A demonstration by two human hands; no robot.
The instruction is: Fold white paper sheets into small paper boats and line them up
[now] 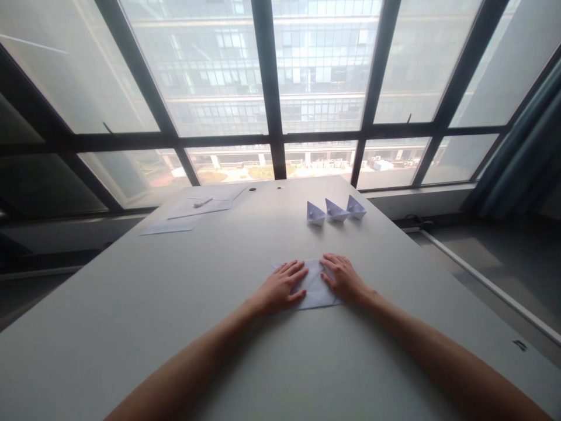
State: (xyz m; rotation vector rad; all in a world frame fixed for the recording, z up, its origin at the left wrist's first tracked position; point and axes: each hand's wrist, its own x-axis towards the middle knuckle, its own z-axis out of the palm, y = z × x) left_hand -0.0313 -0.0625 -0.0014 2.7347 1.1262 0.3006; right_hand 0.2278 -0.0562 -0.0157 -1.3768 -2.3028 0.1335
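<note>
A folded sheet of white paper (316, 290) lies flat on the table in front of me, with crease lines across its face. My left hand (284, 286) rests on its left part, palm down, fingers spread. On the paper's right part lies my right hand (344, 278), also palm down with its fingers stretched out. The hands cover both side edges of the paper, while its middle and near edge show. Beyond the right hand stand three folded paper boats, the left one (315, 214), the middle one (336, 210) and the right one (356, 207).
The white table (210, 263) reaches toward large windows. At its far left lie several flat sheets of paper (170, 225) with a small white object (203, 203) on top. A round dark hole (252, 189) is near the far edge. A blue curtain (517, 140) hangs at right.
</note>
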